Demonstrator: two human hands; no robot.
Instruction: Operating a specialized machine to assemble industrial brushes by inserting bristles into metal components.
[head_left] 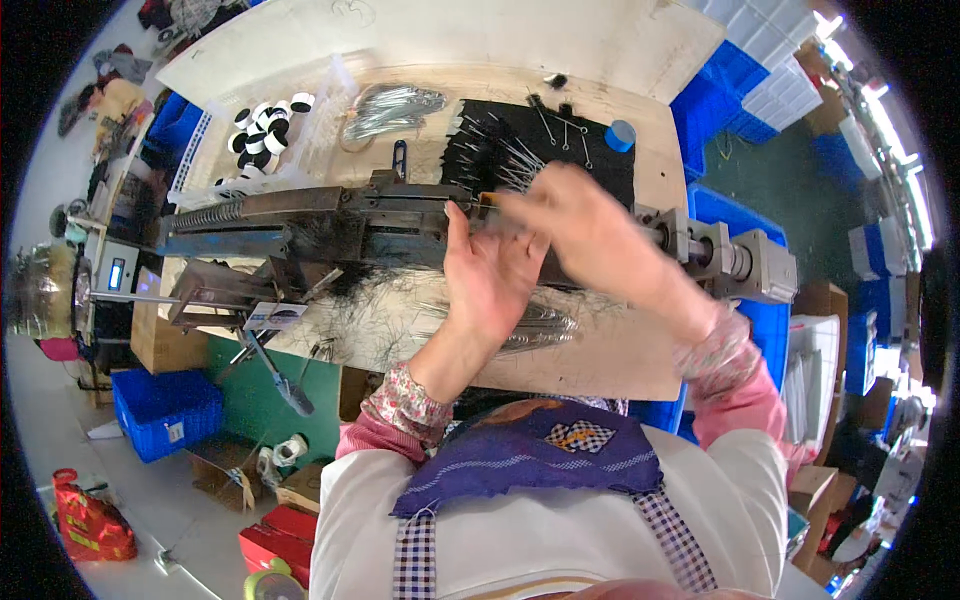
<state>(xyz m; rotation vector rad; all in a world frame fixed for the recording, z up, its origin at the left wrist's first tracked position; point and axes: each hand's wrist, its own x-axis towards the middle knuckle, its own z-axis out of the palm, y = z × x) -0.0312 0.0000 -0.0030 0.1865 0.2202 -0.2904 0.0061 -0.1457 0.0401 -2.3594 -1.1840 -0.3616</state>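
— Hands: where are they?
— Left hand (490, 275) open against the long metal machine (330, 225) mid-bench (600, 350); right hand (590, 235) blurred, grip unclear, over the black brush pieces (500, 160) behind it.

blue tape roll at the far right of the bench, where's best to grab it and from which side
Take the blue tape roll by its round outer wall, fingers on opposite sides, coming down from above. It seems to lie flat on the wooden bench with its hole facing up and bare bench around most of it, so the wall looks free. The thin metal wires lying left of it probably favour coming in from the right.
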